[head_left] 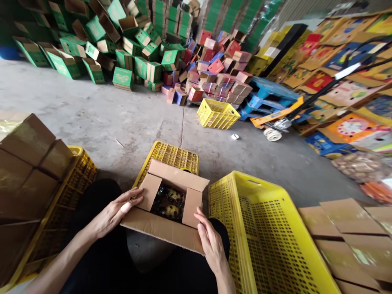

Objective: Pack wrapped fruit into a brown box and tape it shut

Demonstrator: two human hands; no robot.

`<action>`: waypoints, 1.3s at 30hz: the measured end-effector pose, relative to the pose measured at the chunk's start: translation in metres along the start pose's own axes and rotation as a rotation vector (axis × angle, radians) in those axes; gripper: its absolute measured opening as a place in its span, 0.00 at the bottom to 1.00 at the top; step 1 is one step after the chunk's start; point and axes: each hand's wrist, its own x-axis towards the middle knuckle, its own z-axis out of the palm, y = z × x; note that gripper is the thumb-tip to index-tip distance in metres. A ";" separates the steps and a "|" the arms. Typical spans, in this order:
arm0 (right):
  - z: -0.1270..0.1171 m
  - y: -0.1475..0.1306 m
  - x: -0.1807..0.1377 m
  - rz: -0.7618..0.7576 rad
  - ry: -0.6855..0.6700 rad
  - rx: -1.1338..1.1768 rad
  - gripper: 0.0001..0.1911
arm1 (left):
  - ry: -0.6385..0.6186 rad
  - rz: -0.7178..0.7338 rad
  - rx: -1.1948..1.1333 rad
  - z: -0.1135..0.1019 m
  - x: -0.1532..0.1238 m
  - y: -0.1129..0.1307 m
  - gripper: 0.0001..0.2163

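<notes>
A small brown cardboard box (173, 240) is in front of my knees, its two side flaps folded inward and its far and near flaps spread outward. Dark, shiny plastic-wrapped contents (170, 203) with yellowish patches show through the gap; I cannot make out what they are. My left hand (118, 210) rests on the left flap and corner with its fingers stretched out. On the right side, the extended fingers of my right hand (209, 236) touch the right flap. Under the box's far side is an upturned yellow plastic crate (173, 155).
A deep yellow crate (275, 228) stands at my right, beside closed cartons (349, 220). Stacked cartons (27, 167) sit in another crate at my left. Farther off are a small yellow crate (218, 114), green boxes (122, 77), blue pallets (269, 96) and an orange pallet jack (278, 116).
</notes>
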 end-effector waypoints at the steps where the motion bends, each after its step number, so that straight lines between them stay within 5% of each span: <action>1: -0.001 0.000 0.001 -0.002 -0.003 -0.002 0.20 | 0.006 0.002 0.000 0.000 0.001 0.000 0.23; 11: -0.016 -0.002 0.009 -0.038 -0.110 -0.035 0.19 | -0.010 -0.034 -0.011 -0.006 0.007 0.007 0.23; 19: -0.031 -0.001 0.004 -0.072 -0.275 -0.068 0.35 | -0.070 -0.008 0.082 -0.015 0.011 0.009 0.20; 24: -0.030 0.004 0.003 -0.059 -0.295 0.002 0.35 | -0.088 -0.017 0.067 -0.017 0.012 0.005 0.21; 33: -0.028 0.012 0.007 -0.023 -0.292 0.099 0.30 | -0.121 0.141 -0.054 -0.020 0.008 -0.007 0.40; 39: -0.028 0.012 0.008 0.001 -0.275 0.157 0.28 | -0.115 0.134 -0.101 -0.018 0.010 -0.007 0.42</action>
